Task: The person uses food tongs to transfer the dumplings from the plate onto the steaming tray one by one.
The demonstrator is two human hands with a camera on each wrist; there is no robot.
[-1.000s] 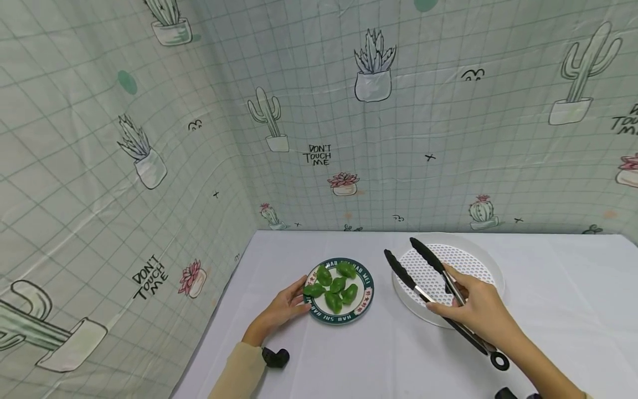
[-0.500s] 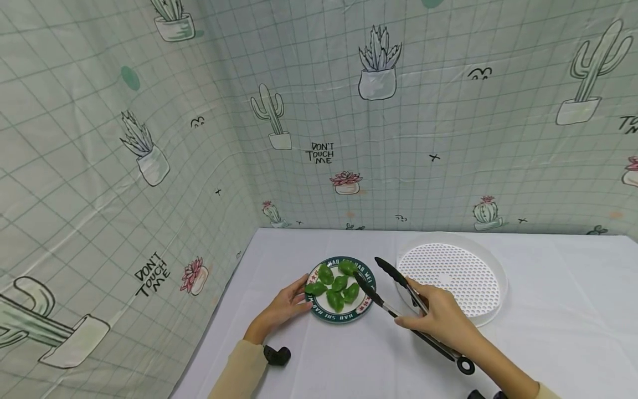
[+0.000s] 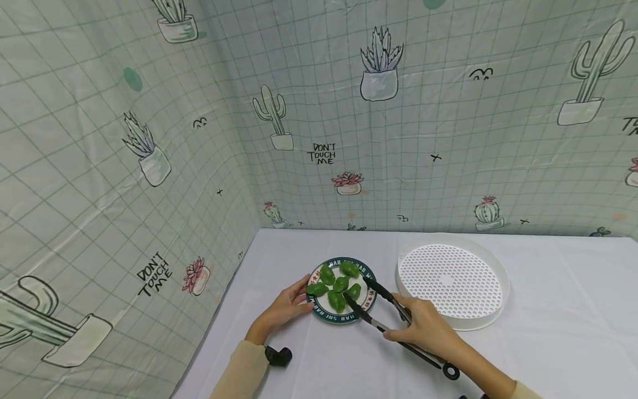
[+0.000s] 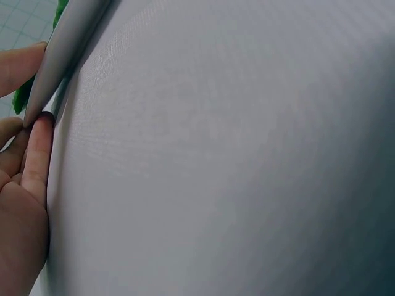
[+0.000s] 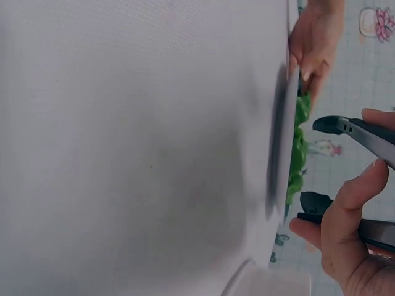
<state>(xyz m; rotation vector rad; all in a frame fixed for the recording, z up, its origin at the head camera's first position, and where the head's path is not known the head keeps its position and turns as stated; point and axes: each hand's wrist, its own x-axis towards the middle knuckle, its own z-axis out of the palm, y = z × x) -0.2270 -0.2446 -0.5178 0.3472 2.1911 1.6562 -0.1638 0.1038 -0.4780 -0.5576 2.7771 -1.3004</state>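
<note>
A small plate with a green patterned rim bears several glossy green leaf-like pieces. At its left edge my left hand pinches the rim; in the left wrist view the thumb is on one side of the plate and the fingers on the other. My right hand grips black-tipped metal tongs, their arms spread apart. Over the plate's right part, one tip is near the lower green piece and the other near the right rim. The right wrist view shows the tongs just above the green pieces, apart from them.
To the right of the plate lies a round white tray with a perforated mesh base. A white cloth covers the table. Behind and to the left hangs a gridded curtain printed with cacti. A black device sits at the left wrist.
My right hand has carried the tongs leftward from over the white tray to over the plate, their tips lowering. The left hand has stayed at the plate's rim.
</note>
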